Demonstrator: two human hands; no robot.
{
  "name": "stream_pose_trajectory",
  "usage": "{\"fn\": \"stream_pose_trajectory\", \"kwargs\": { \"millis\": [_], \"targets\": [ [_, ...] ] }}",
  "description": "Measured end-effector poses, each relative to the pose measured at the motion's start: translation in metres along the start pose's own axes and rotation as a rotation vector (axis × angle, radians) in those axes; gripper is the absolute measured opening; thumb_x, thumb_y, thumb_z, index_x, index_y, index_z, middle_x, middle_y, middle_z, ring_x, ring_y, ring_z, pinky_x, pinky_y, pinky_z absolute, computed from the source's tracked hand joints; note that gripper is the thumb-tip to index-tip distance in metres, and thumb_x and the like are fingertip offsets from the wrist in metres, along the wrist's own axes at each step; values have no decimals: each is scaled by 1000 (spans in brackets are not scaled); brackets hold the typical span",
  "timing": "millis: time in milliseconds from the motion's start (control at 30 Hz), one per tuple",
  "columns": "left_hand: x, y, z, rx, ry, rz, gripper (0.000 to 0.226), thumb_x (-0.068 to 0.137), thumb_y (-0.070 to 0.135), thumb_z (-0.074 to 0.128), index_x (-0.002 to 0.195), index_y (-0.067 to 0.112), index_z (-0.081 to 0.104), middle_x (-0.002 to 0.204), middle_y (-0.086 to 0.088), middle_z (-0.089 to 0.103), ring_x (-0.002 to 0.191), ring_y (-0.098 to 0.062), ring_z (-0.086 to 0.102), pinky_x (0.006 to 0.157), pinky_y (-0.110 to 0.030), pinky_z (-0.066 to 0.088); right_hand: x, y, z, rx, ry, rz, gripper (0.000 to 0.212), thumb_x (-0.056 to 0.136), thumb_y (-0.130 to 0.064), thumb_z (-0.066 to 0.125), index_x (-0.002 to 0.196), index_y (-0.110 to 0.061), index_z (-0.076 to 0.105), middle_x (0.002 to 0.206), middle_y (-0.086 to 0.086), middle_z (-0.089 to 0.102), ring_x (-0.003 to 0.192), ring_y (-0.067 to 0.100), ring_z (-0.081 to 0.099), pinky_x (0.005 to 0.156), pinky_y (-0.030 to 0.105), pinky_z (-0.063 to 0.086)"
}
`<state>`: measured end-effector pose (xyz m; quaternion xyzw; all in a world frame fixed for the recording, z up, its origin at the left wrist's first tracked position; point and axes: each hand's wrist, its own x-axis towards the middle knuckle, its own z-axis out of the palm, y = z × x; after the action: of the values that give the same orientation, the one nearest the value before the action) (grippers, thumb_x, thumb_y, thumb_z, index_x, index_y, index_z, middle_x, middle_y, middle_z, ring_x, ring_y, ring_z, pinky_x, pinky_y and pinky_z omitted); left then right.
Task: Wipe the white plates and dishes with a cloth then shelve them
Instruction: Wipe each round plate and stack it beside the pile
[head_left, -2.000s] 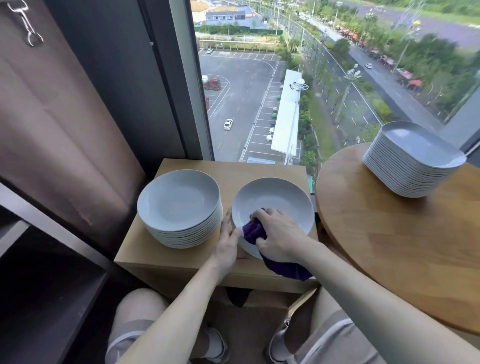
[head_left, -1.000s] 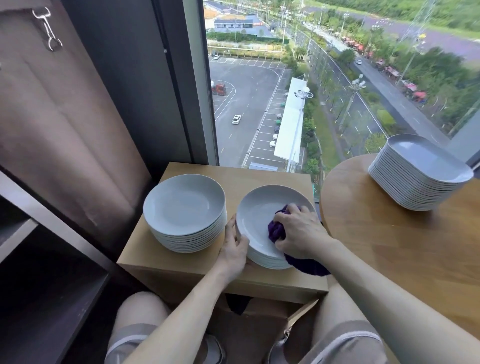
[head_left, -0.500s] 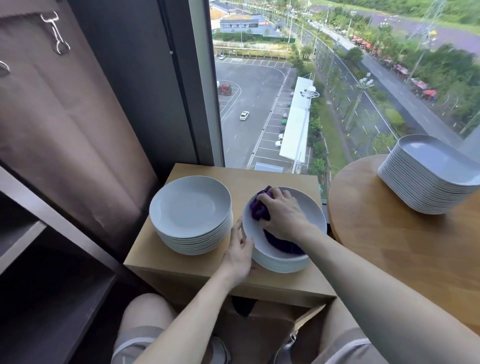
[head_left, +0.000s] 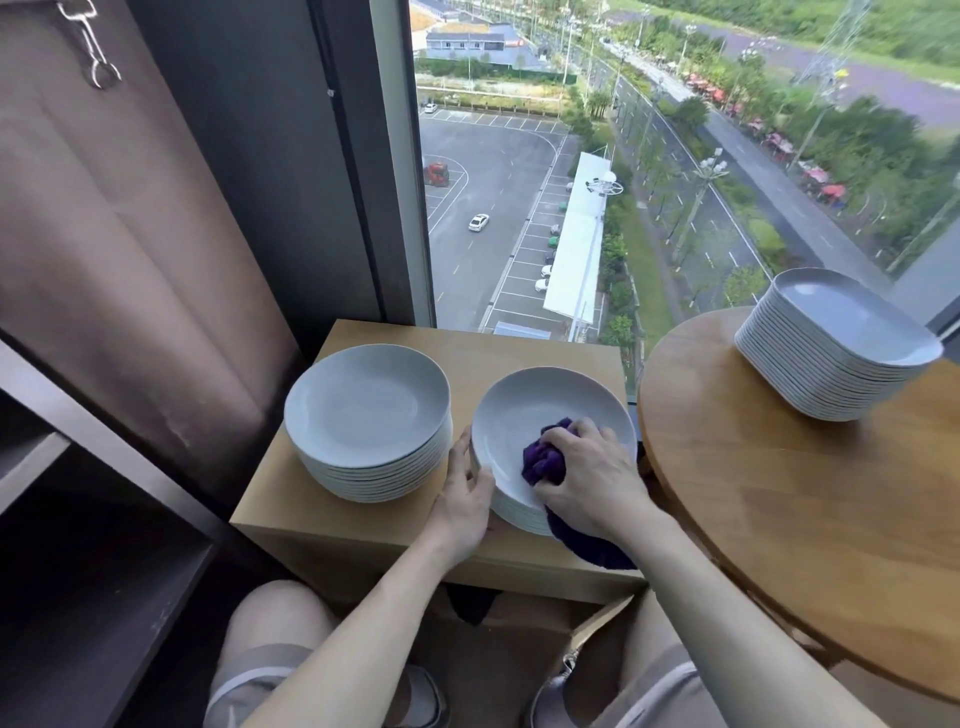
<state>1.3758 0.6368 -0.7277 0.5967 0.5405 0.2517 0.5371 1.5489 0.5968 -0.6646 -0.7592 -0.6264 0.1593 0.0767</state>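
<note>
Two stacks of round white plates stand on a low wooden cabinet (head_left: 363, 525) by the window. The left stack (head_left: 366, 415) is the taller one. On the top plate of the right stack (head_left: 540, 410) my right hand (head_left: 587, 478) grips a bunched purple cloth (head_left: 543, 460) and presses it against the near half of the plate. The cloth's tail hangs over the plate's front edge under my wrist. My left hand (head_left: 465, 499) holds the left rim of that stack with thumb and fingers curled round the edge. A third stack of squarish white dishes (head_left: 836, 343) sits on the round wooden table.
The round wooden table (head_left: 810, 519) fills the right side, close to the cabinet. Dark shelving (head_left: 93, 545) stands at the lower left, with a brown curtain (head_left: 119, 249) above it. A floor-to-ceiling window lies straight behind the cabinet. My knees are below the cabinet's front edge.
My right hand has swept the cloth from the plate's far left edge back to its near middle. My left hand stays on the stack's rim.
</note>
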Motion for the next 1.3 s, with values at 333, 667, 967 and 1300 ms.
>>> {"fn": "stream_pose_trajectory", "kwargs": {
  "millis": [333, 667, 967, 1300],
  "targets": [
    [-3, 25, 1, 176, 127, -78, 62, 96, 41, 63, 153, 43, 38, 132, -2, 40, 107, -19, 54, 102, -35, 49, -51, 3, 20, 336, 324, 45, 53, 74, -42, 68, 125, -29, 62, 121, -4, 55, 112, 22, 48, 99, 36, 43],
    [-15, 43, 11, 61, 235, -5, 51, 86, 14, 68, 129, 39, 55, 108, 8, 67, 97, -14, 65, 85, -34, 58, -69, 5, 25, 544, 437, 101, 43, 75, -27, 77, 117, -28, 65, 113, -9, 50, 110, 19, 46, 98, 33, 41],
    [-18, 65, 13, 48, 247, 47, 61, 83, 12, 50, 141, 32, 49, 123, 2, 64, 109, -25, 64, 86, -45, 62, -78, 9, 18, 632, 460, 102, 47, 75, -34, 72, 121, -29, 64, 115, -12, 51, 112, 13, 47, 101, 35, 44],
    [-32, 74, 0, -207, 307, 19, 71, 94, -13, 41, 151, 29, 42, 134, 3, 55, 109, -24, 61, 58, -36, 64, -86, 10, 6, 773, 606, 69, 45, 71, -30, 66, 116, -30, 65, 116, -17, 54, 114, 13, 53, 101, 28, 42]
  ]
}}
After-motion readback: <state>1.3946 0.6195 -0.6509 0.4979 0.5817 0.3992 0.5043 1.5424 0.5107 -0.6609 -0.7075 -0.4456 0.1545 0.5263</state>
